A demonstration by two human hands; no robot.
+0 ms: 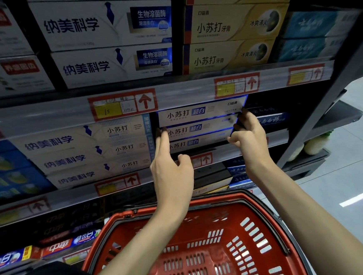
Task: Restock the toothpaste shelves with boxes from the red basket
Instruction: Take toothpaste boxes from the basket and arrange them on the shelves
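Three white and blue toothpaste boxes (195,125) lie stacked on the middle shelf (69,117). My left hand (171,173) has two fingers stretched out, their tips touching the left end of the stack. My right hand (249,134) presses its fingertips against the right end of the stack, with the thumb low by the bottom box. Neither hand closes around a box. The red basket (221,249) sits below my forearms, and no boxes show in the visible part of it.
Cream boxes (101,146) sit just left of the stack and dark blue boxes (271,120) just right. The upper shelf holds white boxes (92,43) and yellow boxes (229,43). Red price tags (122,104) line the shelf rails. A grey floor (351,172) opens at the right.
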